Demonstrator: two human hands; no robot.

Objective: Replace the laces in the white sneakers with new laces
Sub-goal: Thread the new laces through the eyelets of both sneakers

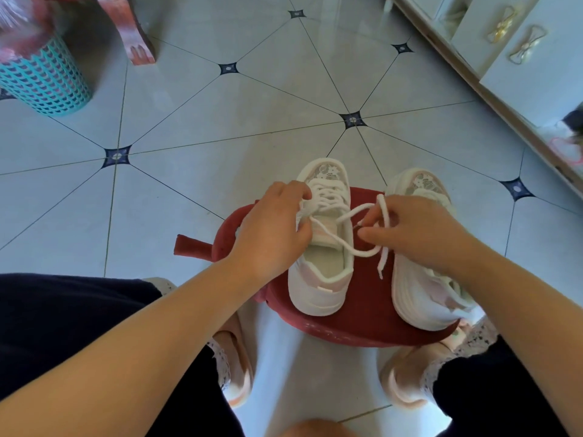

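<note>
Two white sneakers: the middle sneaker [318, 279] and the right sneaker [422, 298]. One loose white lace [353, 216]. One red stool [362, 323]. Two hands: a left hand [271, 234] and a right hand [416, 228]. Two pink slippers [239, 357] [400, 383] (one on each foot). One teal basket [47, 80]. Two gold bow handles [501, 25] [527, 45].

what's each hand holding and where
The right hand pinches the white lace along its loose stretch, short of the dangling tip. The left hand grips the upright sneaker at its eyelet edge.
</note>
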